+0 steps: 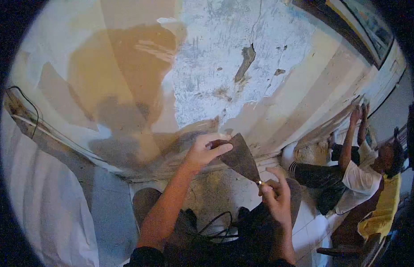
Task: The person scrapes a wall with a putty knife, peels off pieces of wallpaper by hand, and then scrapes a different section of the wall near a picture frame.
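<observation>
A putty knife [241, 156] with a broad, dark, flat blade is held between my two hands in front of the wall. My right hand [277, 196] is closed around its handle, which is mostly hidden by the fingers. At the blade's wide end, my left hand [209, 150] pinches the edge between thumb and fingers. Just beyond the hands stands the wall [216, 58], where a large patch of whitish-blue surface is exposed among torn, striped tan covering. Cracks and a gouged hole [246, 63] mark this patch.
On the right, another person [358, 178] sits on the floor, both arms raised to the wall. A yellow cloth [382, 207] hangs near them. Pale sheeting [42, 191] drapes at left. A dark cable [216, 227] lies between my legs, and a framed item [362, 26] is upper right.
</observation>
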### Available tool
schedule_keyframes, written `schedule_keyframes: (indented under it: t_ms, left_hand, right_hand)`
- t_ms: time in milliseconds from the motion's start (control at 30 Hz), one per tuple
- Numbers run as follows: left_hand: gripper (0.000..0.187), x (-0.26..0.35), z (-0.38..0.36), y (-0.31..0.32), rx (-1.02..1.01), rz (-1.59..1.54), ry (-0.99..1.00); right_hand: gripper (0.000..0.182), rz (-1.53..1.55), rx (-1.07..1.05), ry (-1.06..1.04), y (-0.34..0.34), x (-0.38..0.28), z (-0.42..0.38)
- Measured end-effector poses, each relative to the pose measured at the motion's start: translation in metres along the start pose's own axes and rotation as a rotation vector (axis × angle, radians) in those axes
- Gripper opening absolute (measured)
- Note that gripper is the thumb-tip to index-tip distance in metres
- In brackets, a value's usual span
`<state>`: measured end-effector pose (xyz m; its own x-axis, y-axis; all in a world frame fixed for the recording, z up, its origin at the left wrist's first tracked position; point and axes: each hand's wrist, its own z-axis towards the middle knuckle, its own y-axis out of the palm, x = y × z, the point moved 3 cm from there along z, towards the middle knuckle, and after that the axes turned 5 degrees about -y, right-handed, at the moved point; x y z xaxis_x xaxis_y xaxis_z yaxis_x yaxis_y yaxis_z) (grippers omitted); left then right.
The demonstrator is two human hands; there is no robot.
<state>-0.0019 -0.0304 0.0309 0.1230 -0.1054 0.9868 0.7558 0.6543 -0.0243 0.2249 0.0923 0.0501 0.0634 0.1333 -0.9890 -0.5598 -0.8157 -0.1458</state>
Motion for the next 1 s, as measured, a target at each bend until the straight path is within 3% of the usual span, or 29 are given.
schedule_keyframes:
  t_ms: [100,167,300,367,467,500,567,600,633,700,767,867,1000]
  left_hand:
    - [0.025,-0.002,0.0,0.002,0.031,-0.104,-0.034]
    - [0.02,-0.001,0.001,0.003,-0.083,-0.347,-0.142]
    - [0.019,0.004,0.003,0.004,-0.094,-0.32,-0.056]
    - [0.021,0.0,0.004,0.004,-0.054,-0.32,-0.061]
    - [0.021,0.0,0.0,0.001,0.023,-0.337,-0.117]
    - [0.021,-0.002,0.0,0.0,0.025,-0.341,-0.121]
    - [0.021,-0.006,0.003,-0.004,0.054,-0.37,-0.12]
    - [0.021,-0.009,0.005,-0.004,0.055,-0.373,-0.119]
    - [0.02,-0.011,0.007,-0.004,0.059,-0.365,-0.112]
    - [0.019,-0.012,0.008,-0.003,0.066,-0.364,-0.108]
    - [0.019,-0.01,0.007,0.001,0.041,-0.377,-0.119]
    - [0.022,-0.011,0.006,0.002,0.068,-0.355,-0.148]
    - [0.022,-0.014,0.005,0.002,0.076,-0.387,-0.174]
  right_hand:
    - [0.036,-0.046,0.055,-0.076,-0.005,-0.004,0.007]
    - [0.029,0.057,0.201,-0.187,-0.01,-0.011,0.018]
    - [0.02,0.323,0.332,-0.158,-0.007,-0.025,0.03]
    - [0.019,0.255,0.343,-0.211,-0.007,-0.029,0.035]
    - [0.012,-0.214,0.47,-0.481,-0.03,-0.035,0.045]
    - [0.012,-0.217,0.467,-0.477,-0.041,-0.038,0.045]
    - [0.016,-0.387,0.437,-0.447,-0.06,-0.049,0.045]
    - [0.024,-0.536,0.44,-0.594,-0.072,-0.051,0.048]
    - [0.024,-0.538,0.435,-0.595,-0.069,-0.059,0.05]
    - [0.028,-0.23,0.547,-0.569,-0.067,-0.079,0.047]
    - [0.031,-0.273,0.519,-0.539,-0.073,-0.073,0.053]
    - [0.034,-0.204,0.282,-0.543,-0.054,-0.077,0.065]
    - [0.042,0.052,0.25,-0.671,-0.031,-0.106,0.071]
